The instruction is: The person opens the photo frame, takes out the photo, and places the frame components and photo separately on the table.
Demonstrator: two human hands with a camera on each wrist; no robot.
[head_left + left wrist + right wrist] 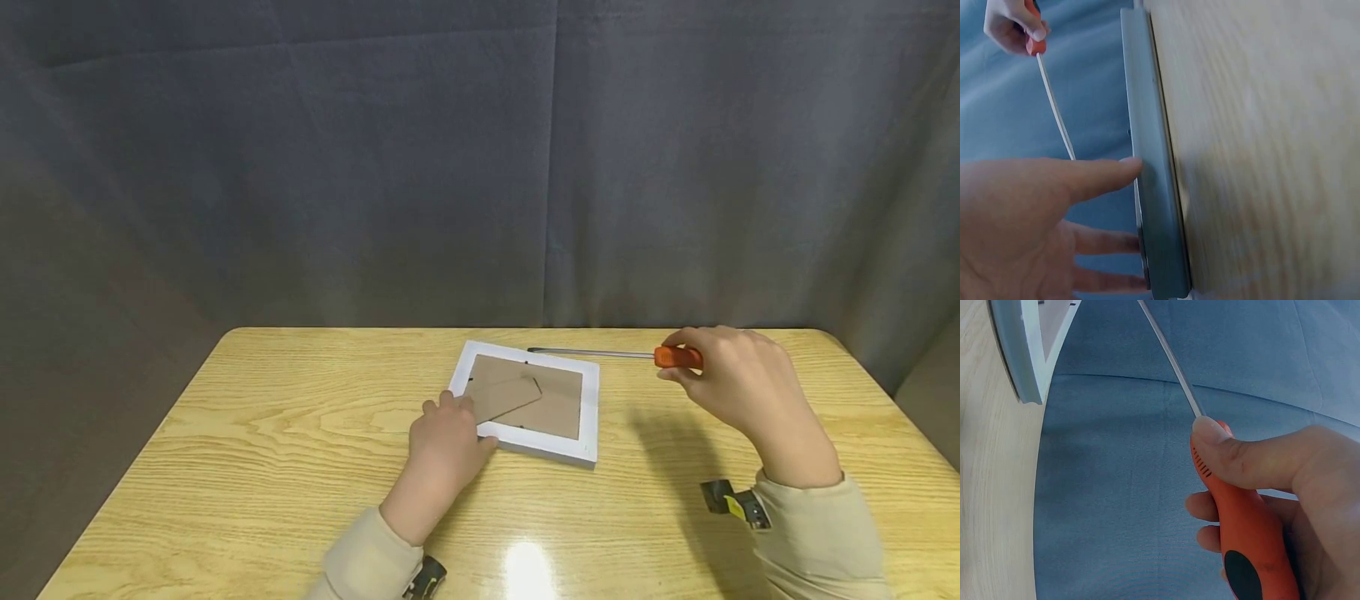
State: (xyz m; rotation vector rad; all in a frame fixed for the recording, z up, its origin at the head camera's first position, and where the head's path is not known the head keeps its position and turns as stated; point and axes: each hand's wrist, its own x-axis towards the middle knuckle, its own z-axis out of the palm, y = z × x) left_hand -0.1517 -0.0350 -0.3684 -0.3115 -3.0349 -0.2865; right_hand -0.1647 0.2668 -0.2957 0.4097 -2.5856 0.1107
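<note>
A white picture frame (590, 417) lies face down on the table, its brown backing board (558, 398) and folded easel leg (510, 398) upward. Small dark tabs sit along the backing's edges. My left hand (446, 442) holds the near left corner; in the left wrist view the thumb meets the frame's side (1147, 125) and the fingers reach over the back. My right hand (738, 375) grips a screwdriver by its orange handle (1244, 519). Its metal shaft (600, 353) points left, the tip by the frame's far edge. Whether that tip touches, I cannot tell.
The wood-grain table (262, 467) extends around the frame on all sides. A dark grey curtain (412, 183) hangs behind the table's far edge. Each sleeve carries a black wrist device, such as the right one (738, 504).
</note>
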